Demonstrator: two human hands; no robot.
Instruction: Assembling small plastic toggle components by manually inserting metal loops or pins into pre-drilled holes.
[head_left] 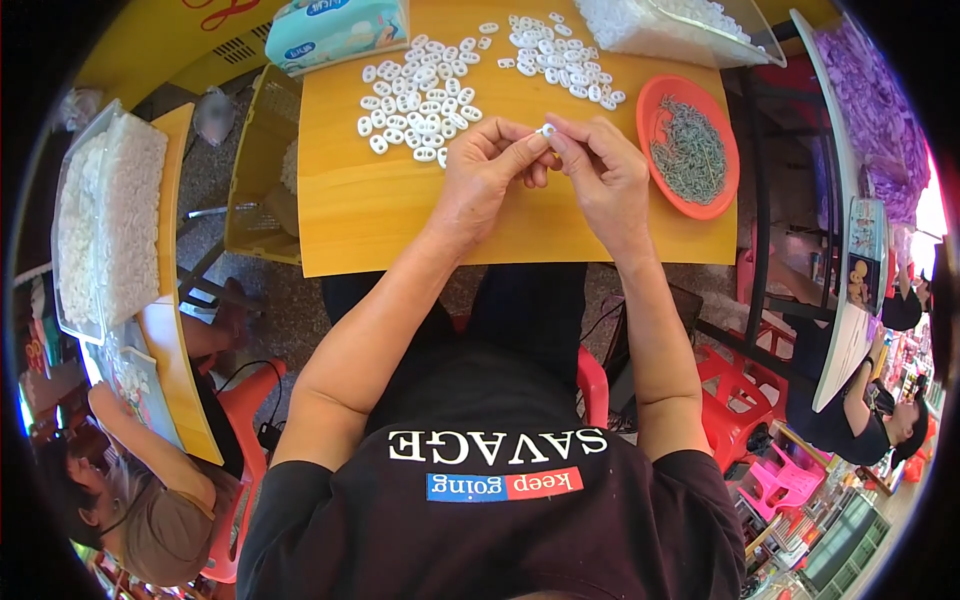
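Note:
My left hand [480,178] and my right hand [608,182] meet above the table, fingertips pinched together. Between them is a small white plastic piece [548,130], with a bit of shiny metal beside it on the left hand's side. Fingers cover most of both, so how they join cannot be made out. Just left of my left hand spreads a pile of white oval pieces with two holes [420,95]. A second group of these pieces [565,60] lies farther back. An orange-red bowl [733,160] of thin grey metal parts [690,150] stands right of my right hand.
On the yellow table [375,225], a blue tissue pack [340,35] stands far left and a clear bin [690,40] of white parts far right. A yellow crate [250,190] sits left of the table. Another person [165,500] works at the left table; others are at right.

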